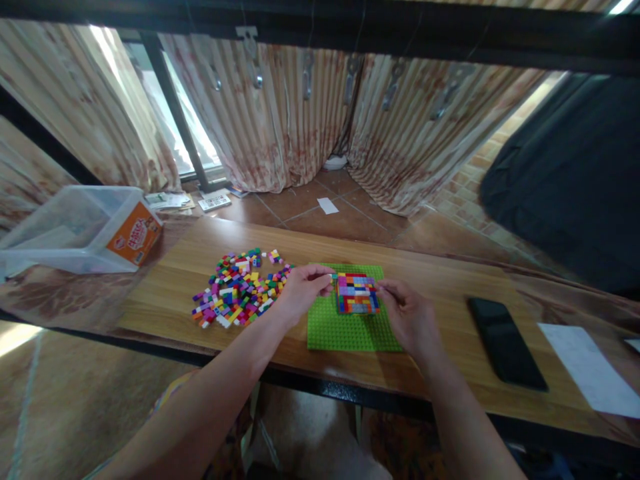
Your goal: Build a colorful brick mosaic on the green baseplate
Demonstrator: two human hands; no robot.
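Observation:
A block of many-coloured toy bricks (357,293) stands on a green studded baseplate (350,337). My left hand (305,288) is at its upper left corner, thumb and forefinger pinched on a small greenish toy brick (333,276). On the opposite side my right hand (407,312) has its fingertips closed at the right edge of the brick block, touching it. Whether a loose piece is between the right fingertips is hidden. A heap of loose toy bricks (240,290) lies left of the baseplate, beside my left forearm.
A wooden board (165,300) lies under everything. On its right is a black phone (506,343), with a white paper sheet (593,367) beyond. A clear plastic bin (75,257) with an orange label stands at the far left. A dark metal bar (320,30) crosses above.

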